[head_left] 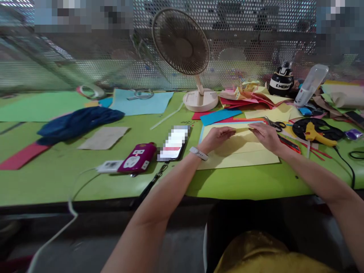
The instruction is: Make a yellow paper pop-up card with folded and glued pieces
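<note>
A pale yellow sheet of paper (241, 148) is raised between my two hands and appears bent along its upper edge. My left hand (217, 138) pinches it at the left, with a light band on the wrist. At the right, the fingers of my right hand (266, 137) close on the same sheet; the fingertips are partly hidden. Beneath lies a larger yellow sheet (239, 164), flat on the green table. Scissors (275, 124) and an orange-and-black cutter (289, 145) lie just right of my right hand.
A fan (200, 99) stands behind the papers. Left are a phone (174, 143), a magenta power strip (137, 158) with a cable, and dark blue cloth (76, 123). Right are a yellow glue gun (318, 134), a black bottle (281, 81) and heaped coloured paper (250, 96). A perforated metal screen (113, 72) stands behind.
</note>
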Available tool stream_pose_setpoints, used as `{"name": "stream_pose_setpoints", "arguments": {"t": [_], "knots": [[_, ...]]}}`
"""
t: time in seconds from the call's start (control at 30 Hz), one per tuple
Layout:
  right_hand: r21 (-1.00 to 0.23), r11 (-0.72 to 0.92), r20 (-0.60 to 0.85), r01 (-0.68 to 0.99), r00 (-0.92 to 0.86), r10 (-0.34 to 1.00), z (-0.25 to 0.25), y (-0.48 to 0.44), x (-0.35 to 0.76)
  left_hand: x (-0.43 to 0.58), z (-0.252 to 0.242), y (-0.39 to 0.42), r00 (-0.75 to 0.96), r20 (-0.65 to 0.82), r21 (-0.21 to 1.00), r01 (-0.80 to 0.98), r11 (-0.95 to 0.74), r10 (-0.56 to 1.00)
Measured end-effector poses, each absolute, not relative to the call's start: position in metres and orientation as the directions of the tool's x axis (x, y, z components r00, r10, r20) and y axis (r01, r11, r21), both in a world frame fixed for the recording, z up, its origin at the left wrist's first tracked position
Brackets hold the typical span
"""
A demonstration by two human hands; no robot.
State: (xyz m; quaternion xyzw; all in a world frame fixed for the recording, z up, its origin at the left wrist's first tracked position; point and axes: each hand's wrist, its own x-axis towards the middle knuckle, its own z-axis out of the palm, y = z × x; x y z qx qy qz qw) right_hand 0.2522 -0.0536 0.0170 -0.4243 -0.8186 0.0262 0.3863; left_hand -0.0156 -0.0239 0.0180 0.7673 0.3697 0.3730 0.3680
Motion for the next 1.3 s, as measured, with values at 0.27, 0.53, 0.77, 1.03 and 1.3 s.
{"name": "stream_pose_setpoints", "arguments": {"t": [0.27, 0.53, 0.77, 1.03, 1.3], "knots": [[-0.629, 0.402, 0.424, 0.666, -0.139, 0.895, 0.04, -0.052, 0.256, -0.016, 0.033, -0.027, 0.3, 0.187, 0.971, 0.086, -0.221, 0.936], [-0.944, 0.186, 0.173, 0.272, -0.07, 0.982, 0.052, -0.063, 0.239, -0.015, 0.035, -0.027, 0.154, 0.052, 0.967, -0.255, -0.011, 0.987], [-0.971, 0.126, 0.094, 0.201, -0.161, 0.982, 0.049, -0.067, 0.231, -0.001, 0.035, -0.043, 0.276, -0.057, 0.972, -0.204, 0.116, 0.959], [-0.614, 0.448, 0.555, 0.649, -0.048, 0.831, 0.042, -0.061, 0.246, -0.002, 0.043, -0.048, 0.258, -0.131, 0.958, -0.217, 0.189, 0.957], [0.019, 0.554, 0.607, 0.832, -0.45, 0.655, 0.035, -0.074, 0.234, 0.01, 0.046, -0.061, 0.272, -0.189, 0.927, -0.267, 0.263, 0.943]]}}
